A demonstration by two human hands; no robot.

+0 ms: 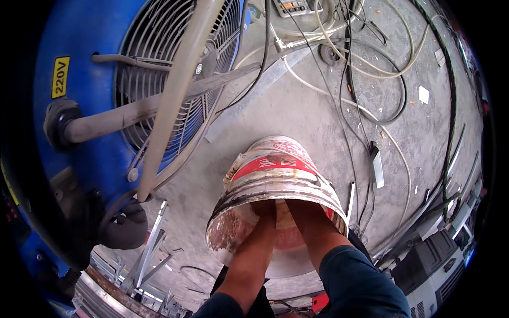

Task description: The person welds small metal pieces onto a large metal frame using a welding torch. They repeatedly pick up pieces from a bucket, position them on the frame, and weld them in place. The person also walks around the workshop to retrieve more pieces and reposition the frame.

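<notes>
A white plastic bucket point(274, 185) with red printing and dirty, stained sides is tipped on the concrete floor, its mouth towards me. My left forearm point(249, 262) and my right forearm point(314, 233) both reach into that mouth, side by side. Past the wrists, the upper rim and wall of the bucket cover my hands. Their fingers, and anything they may hold or touch, are hidden inside. Reddish and whitish stains mark the part of the inner wall that shows.
A large blue fan unit point(93, 32) with a wire grille, a thick hose point(119, 119) and a pale pole point(177, 90) stands left. Cables and a pale hose point(400, 153) trail over the floor on the right. Metal profiles point(154, 244) lie lower left; a grey machine point(429, 265) sits lower right.
</notes>
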